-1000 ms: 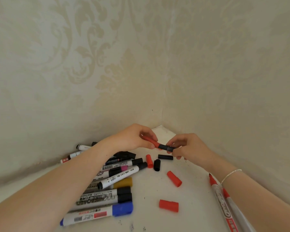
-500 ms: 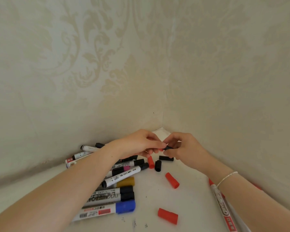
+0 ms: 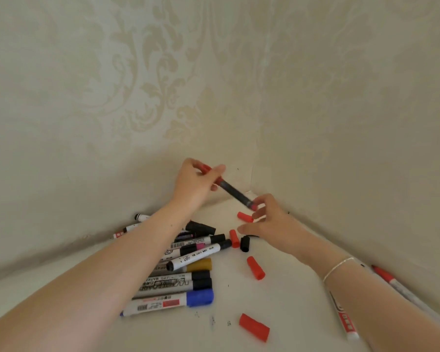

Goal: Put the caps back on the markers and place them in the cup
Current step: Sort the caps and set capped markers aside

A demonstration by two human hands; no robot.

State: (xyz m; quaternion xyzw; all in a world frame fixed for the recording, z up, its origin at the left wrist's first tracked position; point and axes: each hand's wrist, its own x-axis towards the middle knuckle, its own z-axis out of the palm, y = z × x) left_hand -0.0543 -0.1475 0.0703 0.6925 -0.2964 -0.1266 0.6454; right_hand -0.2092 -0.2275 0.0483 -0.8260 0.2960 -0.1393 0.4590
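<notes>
My left hand (image 3: 196,185) is raised near the wall corner and grips a dark-barrelled marker (image 3: 233,190) by its red upper end. The marker slants down to the right, and its red lower end sits just beside the fingertips of my right hand (image 3: 271,223). That hand hovers over the table with fingers spread and holds nothing. Loose caps lie below: a red cap (image 3: 245,216), a red cap (image 3: 234,238), a black cap (image 3: 245,244), a red cap (image 3: 256,268) and a red cap (image 3: 254,327). No cup is in view.
A pile of several markers (image 3: 188,260) lies under my left forearm, with a blue-capped marker (image 3: 168,303) nearest me. Two red-tipped markers (image 3: 344,320) lie at the right under my right forearm. Patterned walls (image 3: 315,123) meet in a corner close behind the hands.
My left hand has lifted the marker up and away from the table. My right hand has let go of the marker's end and opened its fingers.
</notes>
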